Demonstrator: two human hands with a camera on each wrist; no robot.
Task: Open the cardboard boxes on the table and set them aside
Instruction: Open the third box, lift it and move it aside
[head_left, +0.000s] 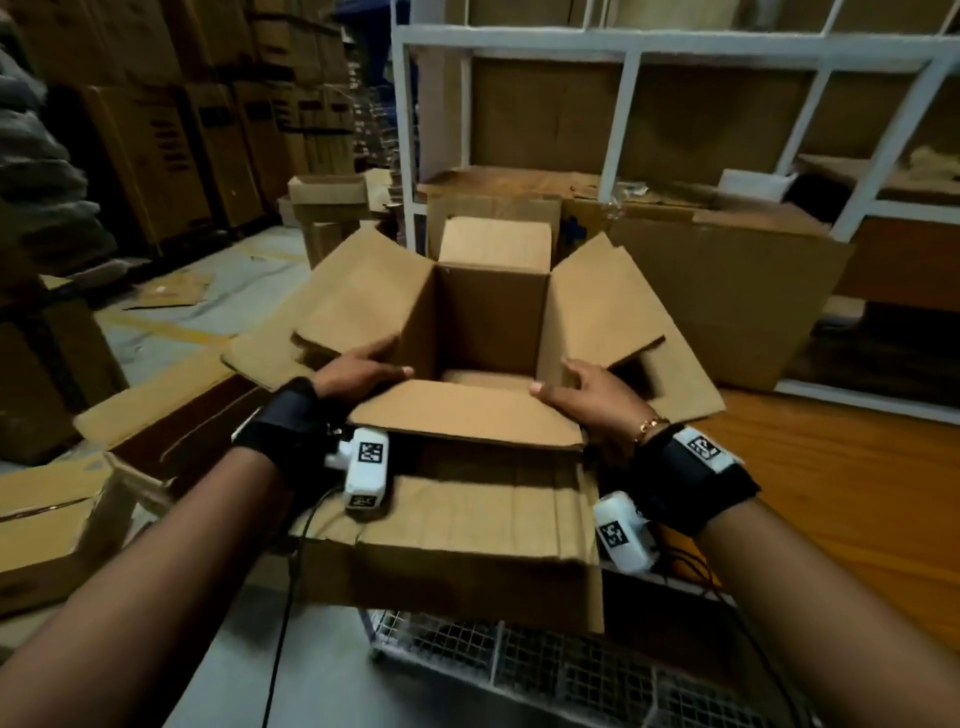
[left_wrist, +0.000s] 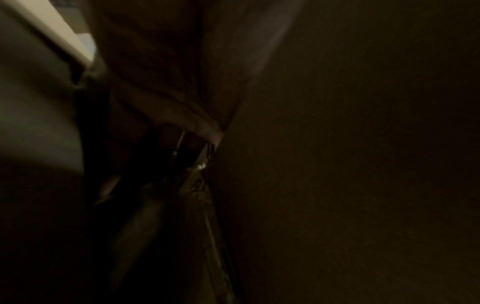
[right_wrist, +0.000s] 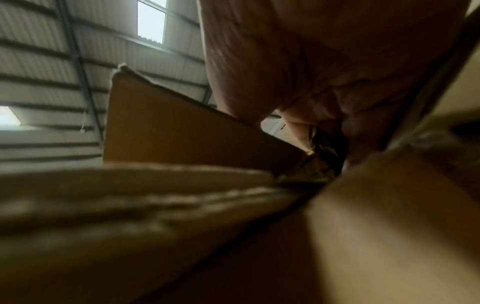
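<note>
A brown cardboard box (head_left: 493, 312) stands in the middle of the head view with all its top flaps folded outward and its inside bare. My left hand (head_left: 363, 371) grips the near left corner, thumb on the near flap (head_left: 467, 415), fingers under the left flap. At the near right corner my right hand (head_left: 582, 389) holds on the same way, thumb over the near flap's edge. The right wrist view shows my palm (right_wrist: 311, 61) against cardboard and a raised flap (right_wrist: 182, 133). The left wrist view is dark, with only a cardboard wall (left_wrist: 337, 164) close by.
The box sits on flattened cardboard (head_left: 457, 525) over a wire mesh frame (head_left: 519, 660). White metal shelving (head_left: 623, 57) and a large carton (head_left: 727, 280) stand behind. Stacked cartons (head_left: 156, 130) fill the left, and another carton (head_left: 52, 519) lies at the near left. A wooden surface (head_left: 831, 467) lies right.
</note>
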